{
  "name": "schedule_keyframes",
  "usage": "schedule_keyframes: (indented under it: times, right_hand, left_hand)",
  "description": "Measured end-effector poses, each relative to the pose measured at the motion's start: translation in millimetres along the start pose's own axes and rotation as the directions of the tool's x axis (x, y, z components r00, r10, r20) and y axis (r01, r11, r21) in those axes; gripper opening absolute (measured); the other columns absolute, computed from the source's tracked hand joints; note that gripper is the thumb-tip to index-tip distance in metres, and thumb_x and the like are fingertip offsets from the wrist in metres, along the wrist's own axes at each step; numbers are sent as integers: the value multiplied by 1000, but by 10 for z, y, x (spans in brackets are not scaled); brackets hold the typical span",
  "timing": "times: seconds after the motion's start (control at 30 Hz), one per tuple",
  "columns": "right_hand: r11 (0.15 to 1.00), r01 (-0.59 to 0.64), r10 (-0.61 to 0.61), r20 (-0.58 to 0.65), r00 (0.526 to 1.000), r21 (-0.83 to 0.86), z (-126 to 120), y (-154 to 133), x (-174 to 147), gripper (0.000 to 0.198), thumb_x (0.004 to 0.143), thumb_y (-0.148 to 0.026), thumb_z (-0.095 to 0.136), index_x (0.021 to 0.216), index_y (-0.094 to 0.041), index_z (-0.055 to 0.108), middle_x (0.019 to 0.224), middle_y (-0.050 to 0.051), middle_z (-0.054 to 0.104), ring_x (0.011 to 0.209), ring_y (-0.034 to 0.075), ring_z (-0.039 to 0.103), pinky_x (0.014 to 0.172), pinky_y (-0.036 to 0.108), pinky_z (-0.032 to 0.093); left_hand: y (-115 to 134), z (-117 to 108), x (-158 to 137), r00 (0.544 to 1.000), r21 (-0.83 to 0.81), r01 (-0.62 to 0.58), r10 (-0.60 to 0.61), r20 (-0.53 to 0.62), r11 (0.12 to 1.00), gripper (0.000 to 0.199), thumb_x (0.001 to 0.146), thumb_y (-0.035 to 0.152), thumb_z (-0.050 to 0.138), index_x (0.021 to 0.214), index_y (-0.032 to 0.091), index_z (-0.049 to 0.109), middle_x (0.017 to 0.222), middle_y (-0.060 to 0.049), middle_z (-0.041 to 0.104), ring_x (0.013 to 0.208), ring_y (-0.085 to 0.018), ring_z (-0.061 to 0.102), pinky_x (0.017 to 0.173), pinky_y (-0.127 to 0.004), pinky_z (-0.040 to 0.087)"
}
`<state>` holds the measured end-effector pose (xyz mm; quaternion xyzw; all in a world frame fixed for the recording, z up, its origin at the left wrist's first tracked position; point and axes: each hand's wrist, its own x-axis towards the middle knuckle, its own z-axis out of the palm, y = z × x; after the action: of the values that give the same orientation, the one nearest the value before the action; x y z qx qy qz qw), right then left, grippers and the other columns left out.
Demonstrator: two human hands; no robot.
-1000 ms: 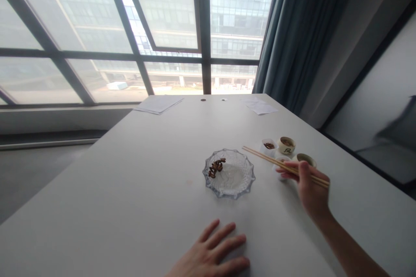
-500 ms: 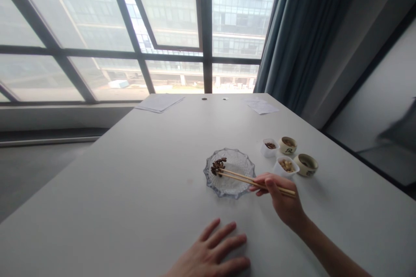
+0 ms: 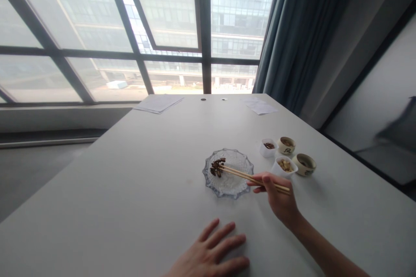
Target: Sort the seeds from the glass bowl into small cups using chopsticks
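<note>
My right hand (image 3: 276,192) is closed around a pair of wooden chopsticks (image 3: 240,174), held slanting over a clear glass dish with a scalloped rim (image 3: 238,193). Their tips meet a small heap of dark brown, elongated pieces (image 3: 217,167) on the dish's left side; whether one is pinched between them I cannot tell. My left hand (image 3: 212,249) rests on the white table below the dish, fingers spread and holding nothing.
Right of the dish stand a white plastic cup of dark pieces (image 3: 268,149), another of pale pieces (image 3: 284,167), and two cream ceramic cups (image 3: 286,146) with dark markings. Paper sheets (image 3: 159,104) lie at the table's far left, more paper (image 3: 261,106) at far right.
The chopstick tips have drawn closer together at the heap, and my right hand has shifted slightly left. My left hand stays in place.
</note>
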<state>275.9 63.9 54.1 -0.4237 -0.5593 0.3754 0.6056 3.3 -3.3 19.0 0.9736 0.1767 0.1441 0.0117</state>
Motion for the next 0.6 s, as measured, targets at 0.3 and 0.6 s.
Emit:
schedule_keyframes:
  times: [0.3, 0.6]
  right_hand:
    - [1000, 0, 0, -211, 977, -3, -120, -16, 70, 49, 92, -64, 74, 78, -18, 82, 72, 12, 81, 62, 32, 82, 57, 40, 71]
    - [999, 53, -47, -557, 829, -4, -643, -131, 279, 55, 97, -63, 68, 84, -11, 80, 73, 13, 81, 64, 28, 82, 64, 36, 71]
  left_hand:
    - [-1, -17, 13, 1000, -4, 2, -2, 8, 1000, 51, 100, 20, 79, 147, 30, 61, 161, -1, 55, 153, -27, 47, 133, -48, 23]
    - [-4, -37, 17, 1000, -16, -2, 2, -10, 1000, 48, 103, 19, 73, 148, 31, 60, 160, -1, 57, 153, -25, 47, 133, -45, 23]
